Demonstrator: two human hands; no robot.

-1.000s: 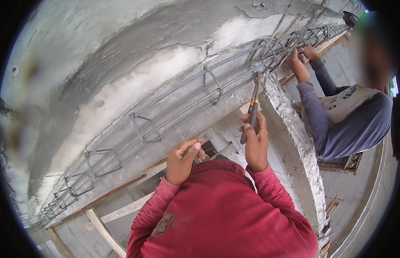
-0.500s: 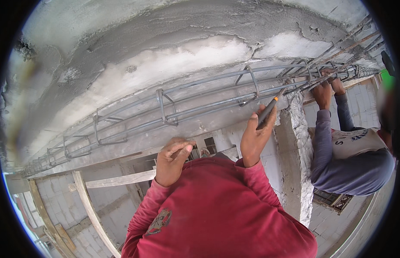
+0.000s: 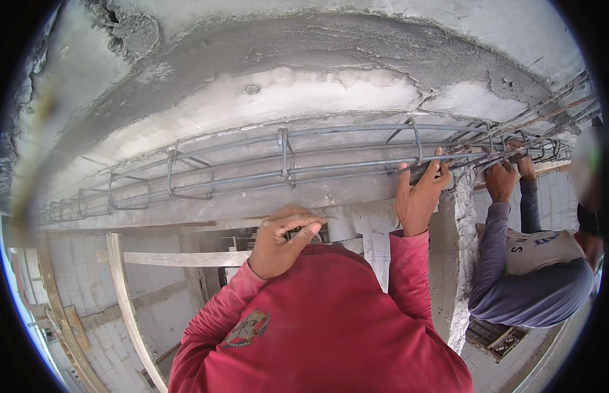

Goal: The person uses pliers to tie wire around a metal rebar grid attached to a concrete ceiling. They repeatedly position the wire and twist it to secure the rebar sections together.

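Long steel bars with square stirrups form a rebar cage point(image 3: 331, 168) along a concrete ledge in front of me. My right hand point(image 3: 419, 200) is raised at the cage's lower bar, with its index and thumb pointing up. Between its fingers sits a dark-handled tool point(image 3: 418, 173), mostly hidden; its orange end does not show now. Lower and left of it, in front of my chest, my left hand point(image 3: 285, 239) is closed in a pinch. Thin tie wire point(image 3: 327, 219) sticks out past its fingertips to the right.
At the right, a co-worker in a grey-blue sleeve point(image 3: 498, 262) has both hands point(image 3: 504, 177) on the cage. A rough concrete column point(image 3: 458, 262) stands between us. Wooden poles point(image 3: 131, 301) and a crosspiece point(image 3: 186, 259) are below left. Thin rods point(image 3: 547, 108) slant at upper right.
My view has shifted, so the cage sits differently in it. My right hand has gone up to the bar, and its tool is now mostly covered. The left still pinches wire.
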